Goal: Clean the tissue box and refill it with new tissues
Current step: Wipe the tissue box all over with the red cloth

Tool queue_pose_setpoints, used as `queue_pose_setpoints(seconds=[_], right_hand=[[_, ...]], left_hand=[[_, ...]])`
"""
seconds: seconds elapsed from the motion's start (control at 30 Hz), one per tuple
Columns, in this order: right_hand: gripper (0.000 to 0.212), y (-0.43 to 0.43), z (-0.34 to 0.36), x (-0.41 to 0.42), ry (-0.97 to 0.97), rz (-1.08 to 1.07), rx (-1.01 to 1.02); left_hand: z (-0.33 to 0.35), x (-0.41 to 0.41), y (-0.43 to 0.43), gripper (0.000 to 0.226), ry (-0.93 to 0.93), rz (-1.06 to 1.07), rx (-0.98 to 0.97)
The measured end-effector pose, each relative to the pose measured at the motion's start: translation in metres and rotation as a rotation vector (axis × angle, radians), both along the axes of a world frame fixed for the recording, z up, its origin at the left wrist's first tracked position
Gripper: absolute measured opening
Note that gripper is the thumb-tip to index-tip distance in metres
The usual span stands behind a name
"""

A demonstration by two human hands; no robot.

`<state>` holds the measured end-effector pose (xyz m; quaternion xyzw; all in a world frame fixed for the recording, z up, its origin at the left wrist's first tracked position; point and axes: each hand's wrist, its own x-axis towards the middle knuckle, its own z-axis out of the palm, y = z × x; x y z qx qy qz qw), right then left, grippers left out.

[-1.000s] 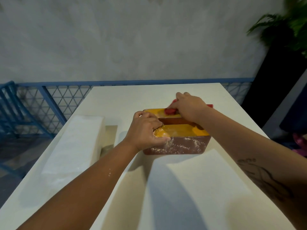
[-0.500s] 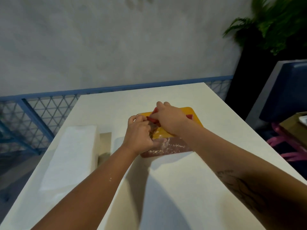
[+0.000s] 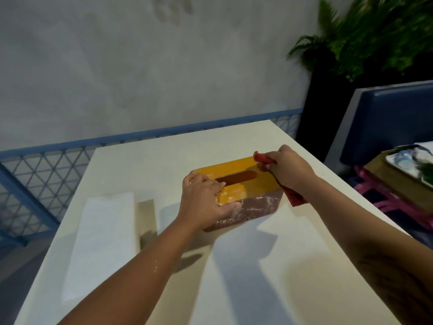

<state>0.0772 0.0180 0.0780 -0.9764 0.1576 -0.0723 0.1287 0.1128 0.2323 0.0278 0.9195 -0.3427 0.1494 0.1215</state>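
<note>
The tissue box (image 3: 253, 208) stands in the middle of the white table (image 3: 246, 277); it has a yellow lid with a dark slot and brown sides dusted with pale powder. My left hand (image 3: 205, 201) grips the box's near left corner, thumb on the front wall, fingers on the lid. My right hand (image 3: 287, 168) is at the lid's far right corner, shut on a red cloth (image 3: 293, 195) that bunches above the fingers and hangs down past the box's right side. A stack of white tissues (image 3: 103, 240) lies flat on the table to the left of the box.
A blue metal lattice railing (image 3: 35, 174) runs behind and to the left of the table. At right stand a dark planter with a fern (image 3: 365, 43), a blue seat back (image 3: 386, 118), a pink stool frame (image 3: 386, 202) and a tray (image 3: 412, 165) of items.
My right hand has swept the red cloth from the lid's left part to its far right corner, uncovering the slot. The left hand keeps its hold. The view has swung right.
</note>
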Motion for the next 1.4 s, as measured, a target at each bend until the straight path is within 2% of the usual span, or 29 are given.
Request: queue_pose_setpoints(seconds=[0.1, 0.2, 0.23, 0.3, 0.37, 0.43, 0.5, 0.57, 0.8, 0.97, 1.1, 1.17, 1.3, 1.4], right_hand=[[0.034, 0.004, -0.004, -0.009, -0.134, -0.095, 0.085], [0.035, 0.016, -0.004, -0.017, -0.207, -0.143, 0.091], [0.035, 0.021, -0.004, -0.021, -0.209, -0.149, 0.070], [0.035, 0.033, -0.005, -0.026, -0.173, -0.135, -0.012], [0.037, 0.044, -0.011, -0.030, -0.104, -0.107, -0.103], [0.040, 0.052, -0.018, -0.031, -0.048, -0.104, -0.163], [0.040, 0.056, -0.021, -0.032, -0.023, -0.133, -0.197], [0.042, 0.061, -0.020, -0.031, 0.020, -0.172, -0.197], [0.042, 0.099, -0.015, -0.031, 0.053, -0.187, -0.226], [0.041, 0.136, -0.021, -0.035, 0.008, -0.047, -0.231], [0.046, 0.120, -0.022, -0.048, 0.011, 0.130, -0.243], [0.044, 0.101, -0.020, -0.052, 0.024, 0.063, -0.241], [0.034, 0.088, -0.012, -0.046, 0.050, -0.215, -0.200], [0.035, 0.110, -0.012, -0.037, 0.059, -0.276, -0.165]], left_hand=[[0.004, -0.002, 0.005, 0.083, 0.096, -0.066, -0.174], [0.021, 0.014, 0.001, 0.062, 0.216, -0.007, -0.374], [0.026, 0.025, -0.002, 0.057, 0.253, 0.047, -0.361], [0.036, 0.051, -0.008, 0.063, 0.387, 0.134, -0.234], [0.041, 0.072, -0.014, 0.074, 0.548, 0.151, -0.089], [0.041, 0.085, -0.018, 0.075, 0.629, 0.115, 0.044], [0.040, 0.088, -0.022, 0.064, 0.637, 0.064, 0.133], [0.039, 0.089, -0.022, 0.054, 0.634, 0.024, 0.142], [0.029, 0.089, -0.018, 0.048, 0.576, 0.009, 0.171], [0.027, 0.090, -0.015, 0.042, 0.561, -0.009, 0.158], [0.025, 0.088, -0.010, 0.040, 0.586, -0.039, 0.108], [0.023, 0.088, -0.009, 0.040, 0.599, -0.047, 0.073], [0.023, 0.084, -0.008, 0.043, 0.613, -0.045, 0.045], [0.024, 0.084, -0.009, 0.043, 0.627, -0.050, 0.040]])
